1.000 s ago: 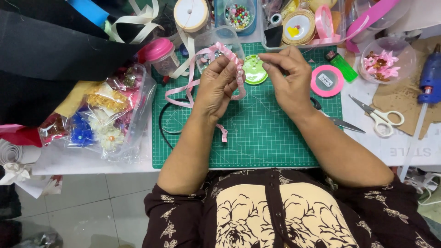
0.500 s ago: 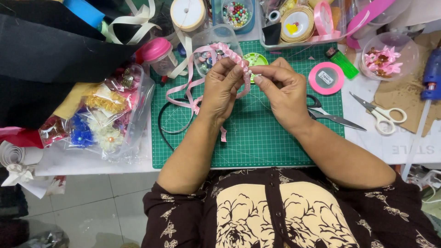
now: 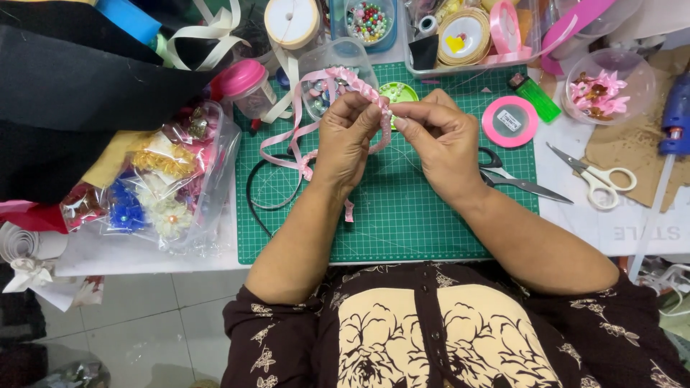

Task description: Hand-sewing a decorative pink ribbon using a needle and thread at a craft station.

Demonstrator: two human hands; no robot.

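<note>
Above a green cutting mat point(image 3: 402, 215), my left hand point(image 3: 345, 140) grips a headband wrapped in braided pink ribbon point(image 3: 359, 82). Loose pink ribbon tails point(image 3: 284, 144) hang from it to the left and trail down onto the mat. My right hand point(image 3: 442, 144) pinches the same braided band at its right end, fingertips meeting those of the left hand. A thin black headband point(image 3: 259, 194) lies on the mat under my left forearm. Black-handled scissors point(image 3: 517, 179) lie just right of my right wrist.
A clear bag of fabric flowers point(image 3: 162, 187) lies left of the mat. Behind it stand a pink-lidded jar point(image 3: 244, 86), a bead tub point(image 3: 370, 21), ribbon spools point(image 3: 463, 36) and a pink tape roll point(image 3: 509, 121). White scissors point(image 3: 600, 176), a flower bowl point(image 3: 600, 90) and a blue glue gun point(image 3: 675, 118) lie right.
Both hands have drawn slightly closer to me over the mat, and my right fingertips have closed in on the band beside the left ones. The black scissors have come into view.
</note>
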